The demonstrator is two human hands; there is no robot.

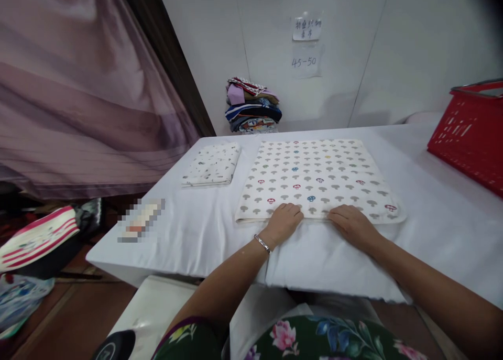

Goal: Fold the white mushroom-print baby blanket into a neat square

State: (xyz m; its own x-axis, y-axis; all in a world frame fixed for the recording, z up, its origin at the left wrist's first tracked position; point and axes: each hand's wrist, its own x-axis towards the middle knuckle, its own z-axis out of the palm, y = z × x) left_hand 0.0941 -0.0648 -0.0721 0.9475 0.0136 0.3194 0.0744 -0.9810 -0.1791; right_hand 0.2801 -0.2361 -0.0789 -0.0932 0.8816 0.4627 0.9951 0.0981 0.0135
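Observation:
A cream cloth printed with small mushrooms (314, 176) lies spread flat on the white-covered table (432, 203). My left hand (283, 221), with a silver bracelet on its wrist, rests on the cloth's near edge with its fingers curled onto the hem. My right hand (352, 225) lies just to the right on the same edge, fingers bent down against the fabric. Both hands press or pinch the near hem; whether they grip it is hard to tell.
A folded white patterned cloth (212, 164) sits at the table's left. A stack of folded clothes (251, 106) stands against the back wall. A red plastic basket (469, 134) is at the right. A purple curtain (78, 87) hangs left, with striped fabric (37, 237) below.

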